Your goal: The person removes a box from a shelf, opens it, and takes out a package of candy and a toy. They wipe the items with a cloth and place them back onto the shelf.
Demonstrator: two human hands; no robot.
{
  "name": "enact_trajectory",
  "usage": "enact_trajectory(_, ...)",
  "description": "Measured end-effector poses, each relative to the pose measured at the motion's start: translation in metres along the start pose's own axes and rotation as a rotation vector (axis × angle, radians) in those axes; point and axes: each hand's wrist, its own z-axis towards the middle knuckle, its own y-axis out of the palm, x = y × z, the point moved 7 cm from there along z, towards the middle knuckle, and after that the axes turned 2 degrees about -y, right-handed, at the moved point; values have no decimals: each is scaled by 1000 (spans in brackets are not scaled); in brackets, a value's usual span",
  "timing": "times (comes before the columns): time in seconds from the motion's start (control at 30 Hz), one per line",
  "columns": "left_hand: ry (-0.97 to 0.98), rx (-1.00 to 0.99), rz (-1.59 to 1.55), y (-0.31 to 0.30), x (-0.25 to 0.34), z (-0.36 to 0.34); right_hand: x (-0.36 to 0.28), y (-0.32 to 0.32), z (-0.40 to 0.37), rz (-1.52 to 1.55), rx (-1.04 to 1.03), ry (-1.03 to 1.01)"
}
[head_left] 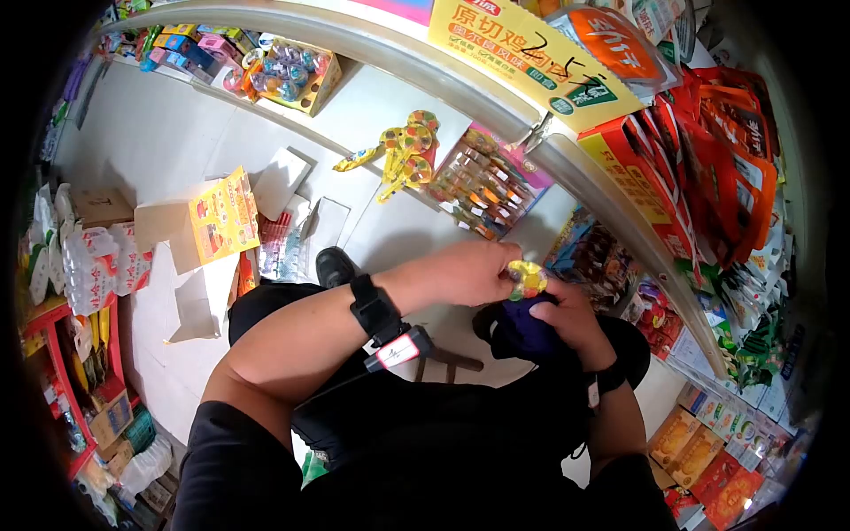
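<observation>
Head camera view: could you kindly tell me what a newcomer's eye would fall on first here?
At centre, the left hand pinches a small colourful item above a dark purple bundle held in the right hand. Above, a yellow sign hangs on the shelf edge, and orange-red packets hang at the right.

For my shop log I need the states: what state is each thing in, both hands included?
Left hand, shut on the small round multicoloured shiny item.
Right hand, shut on the dark purple rounded object.
Yellow and red cardboard box, open, flaps spread, on the floor.
Flat cardboard tray of small colourful packets, open, lying on the floor.
Yellow cardboard carton of colourful goods, open at the top.
</observation>
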Motion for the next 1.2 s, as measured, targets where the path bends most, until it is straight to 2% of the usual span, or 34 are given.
enact_trajectory(0.03, 6, 1, -4, 5, -2, -7, 0, 3, -1, -82, -32, -2)
enact_trajectory(0.1, 26, 93, 225, 9, -2, -23, -1, 3, -2, -127, -44, -31)
enact_trajectory(0.13, -38, 66, 388, 16, -7, -28, -1, -2, -3, -222, 14, -17)
enact_trajectory(0.23, -83, 59, 523, 16, -10, -42, -4, -25, -5, -397, 135, 12)
enact_trajectory(0.3, -32, 14, 542, 16, -7, -49, -11, -49, -5, -417, 342, -59)
enact_trajectory(0.33, 13, -35, 565, 20, -4, -52, -20, -56, -4, -432, 404, -16)
enact_trajectory(0.37, 22, -33, 566, 20, -3, -54, -24, -65, 2, -394, 457, -93)
enact_trajectory(0.47, 77, -33, 590, 19, 0, -58, -20, -90, 27, -429, 528, -104)
enact_trajectory(0.53, 79, -11, 625, 16, -2, -57, -29, -99, 40, -705, 672, -217)
enact_trajectory(0.63, 48, 17, 666, 11, -9, -55, -33, -94, 68, -760, 631, -195)
enact_trajectory(0.67, 46, 21, 663, 9, -10, -55, -28, -96, 80, -807, 636, -348)
enact_trajectory(0.7, 49, 34, 659, 7, -9, -56, -29, -96, 87, -809, 632, -349)
enact_trajectory(0.87, 45, 72, 638, -3, -7, -61, -8, -101, 118, -874, 508, -162)
enact_trajectory(1.07, 46, 133, 632, -19, -4, -67, -8, -95, 107, -935, 542, -183)
enact_trajectory(1.2, 50, 142, 611, -21, -6, -67, -41, -78, 106, -1002, 523, -219)
